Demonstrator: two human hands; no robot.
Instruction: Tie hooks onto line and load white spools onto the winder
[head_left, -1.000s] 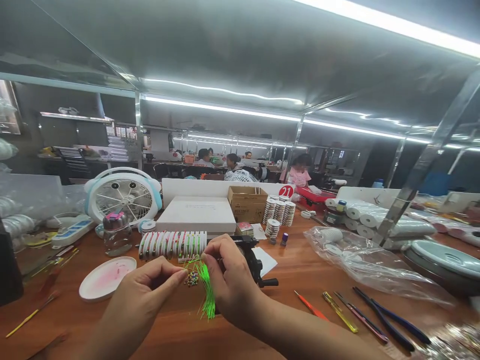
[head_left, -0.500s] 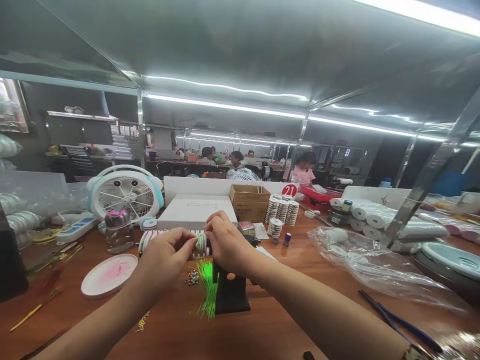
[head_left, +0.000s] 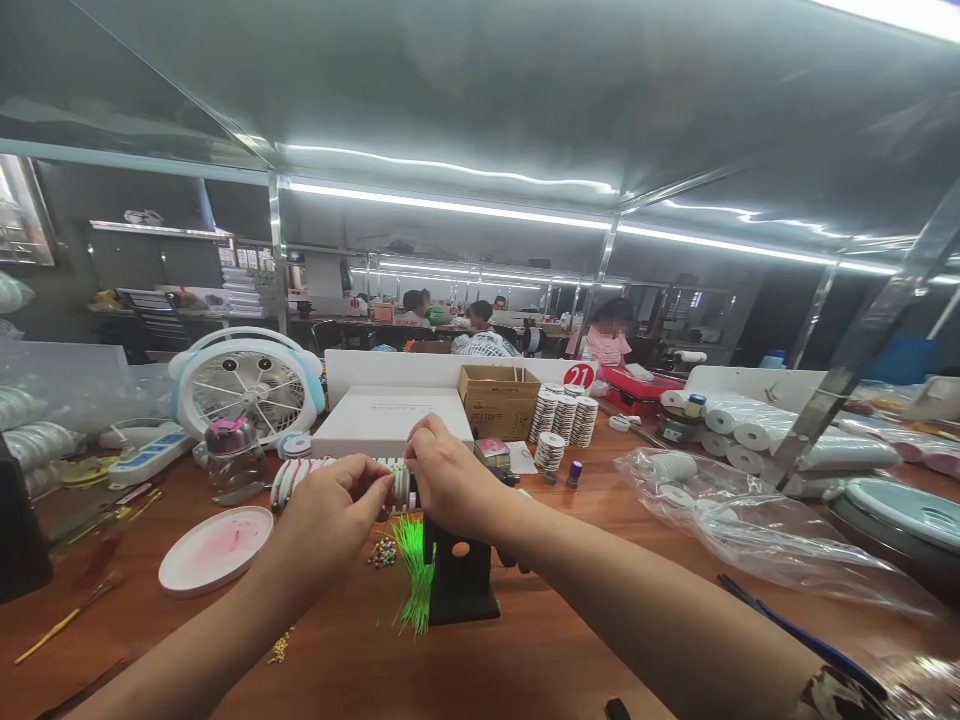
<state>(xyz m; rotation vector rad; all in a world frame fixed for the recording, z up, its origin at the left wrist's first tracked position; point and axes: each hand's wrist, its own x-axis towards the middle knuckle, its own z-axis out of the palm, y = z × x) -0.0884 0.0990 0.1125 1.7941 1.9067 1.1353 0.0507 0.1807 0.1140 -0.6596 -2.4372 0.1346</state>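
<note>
A row of white spools [head_left: 300, 480] with coloured edges sits crosswise on a black stand [head_left: 461, 595] in front of me. My left hand [head_left: 337, 510] is at the near side of the spools, thumb and forefinger pinched together; what they hold is too fine to make out. Beside it, at the spools' right end and above the stand, my right hand [head_left: 450, 480] has its fingers bent and pressed together, their tips close to the spools. Anything inside that pinch is hidden. Bright green strands [head_left: 412, 575] hang or lie along the stand's left side, with small mixed beads [head_left: 382, 551] next to them.
Left: a white plate [head_left: 176, 572] with pink stain, a glass jar [head_left: 234, 470], a fan [head_left: 251, 390]. Behind: a white box [head_left: 390, 415], a cardboard box [head_left: 499, 400], stacked discs [head_left: 551, 450]. Right: a plastic bag [head_left: 750, 530], a blue-handled tool [head_left: 817, 645]. Yellow bits [head_left: 280, 646] lie nearby.
My right hand has shifted slightly left and up, towards the spools. My left hand keeps its pinch in nearly the same place. The whole view has moved a little.
</note>
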